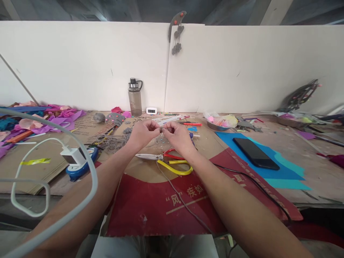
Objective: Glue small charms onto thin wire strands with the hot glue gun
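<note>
My left hand (pixel 144 134) and my right hand (pixel 177 137) meet over the middle of the work surface, fingertips pinched close together. Between them is a small greyish piece, too tiny to identify. Just below my hands lies a pair of scissors (pixel 150 157) with one red and one yellow handle, partly beneath my right wrist. Beside my left wrist spreads a tangle of thin grey cord (pixel 114 143). A single grey strand (pixel 178 197) runs from near the scissors toward the front edge of the red and brown cardboard (pixel 139 211).
Left are a white charger (pixel 73 157) on a blue device, a looping white cable (pixel 94 179) close to the camera, and colored cloth scraps (pixel 53 122). A bottle (pixel 135 100) stands behind. At right lie a black phone (pixel 255 153) on blue sheets and a bowl (pixel 217 126).
</note>
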Action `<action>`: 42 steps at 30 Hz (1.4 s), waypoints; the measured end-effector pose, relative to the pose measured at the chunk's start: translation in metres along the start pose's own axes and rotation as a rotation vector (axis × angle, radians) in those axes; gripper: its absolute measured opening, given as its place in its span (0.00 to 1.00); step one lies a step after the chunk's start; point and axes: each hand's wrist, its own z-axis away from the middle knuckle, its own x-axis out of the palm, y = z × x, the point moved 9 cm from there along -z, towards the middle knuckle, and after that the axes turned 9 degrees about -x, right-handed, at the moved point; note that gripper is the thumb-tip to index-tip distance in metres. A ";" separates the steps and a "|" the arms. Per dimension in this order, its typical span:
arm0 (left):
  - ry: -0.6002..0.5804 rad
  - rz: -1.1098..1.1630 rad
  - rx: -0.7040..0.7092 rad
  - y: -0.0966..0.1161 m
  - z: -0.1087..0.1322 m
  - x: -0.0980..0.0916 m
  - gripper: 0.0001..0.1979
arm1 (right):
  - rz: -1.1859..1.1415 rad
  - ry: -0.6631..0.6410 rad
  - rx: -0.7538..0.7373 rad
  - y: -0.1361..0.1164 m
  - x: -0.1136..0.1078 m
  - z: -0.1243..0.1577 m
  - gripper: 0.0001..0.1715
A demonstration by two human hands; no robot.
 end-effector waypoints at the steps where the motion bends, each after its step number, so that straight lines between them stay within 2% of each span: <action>1: -0.001 0.027 -0.032 -0.002 0.000 0.000 0.04 | -0.025 -0.012 0.000 0.001 0.001 0.000 0.08; 6: -0.042 0.214 -0.127 -0.011 -0.001 0.004 0.04 | -0.114 -0.043 0.006 0.002 0.005 0.001 0.09; 12: -0.064 0.216 -0.104 -0.011 -0.001 0.007 0.04 | -0.107 -0.003 0.009 0.003 0.001 0.000 0.08; 18: -0.205 0.304 -0.156 -0.012 -0.002 0.015 0.07 | -0.087 -0.013 0.033 0.003 -0.005 -0.001 0.08; 21: -0.223 0.248 -0.155 -0.008 0.000 0.014 0.08 | -0.050 -0.039 0.022 0.002 -0.004 0.000 0.08; 26: -0.161 0.065 -0.107 -0.004 0.002 0.009 0.05 | 0.069 -0.065 -0.043 -0.003 0.000 0.001 0.06; 30: -0.091 0.058 -0.120 -0.008 -0.001 0.004 0.03 | 0.098 -0.059 -0.076 -0.009 0.002 0.003 0.04; 37: 0.080 0.292 -0.171 -0.022 -0.010 -0.016 0.06 | 0.100 -0.112 -0.193 -0.025 0.010 0.011 0.10; 42: 0.072 0.662 -0.279 -0.039 -0.016 -0.019 0.08 | 0.111 -0.205 -0.235 -0.028 0.018 0.018 0.12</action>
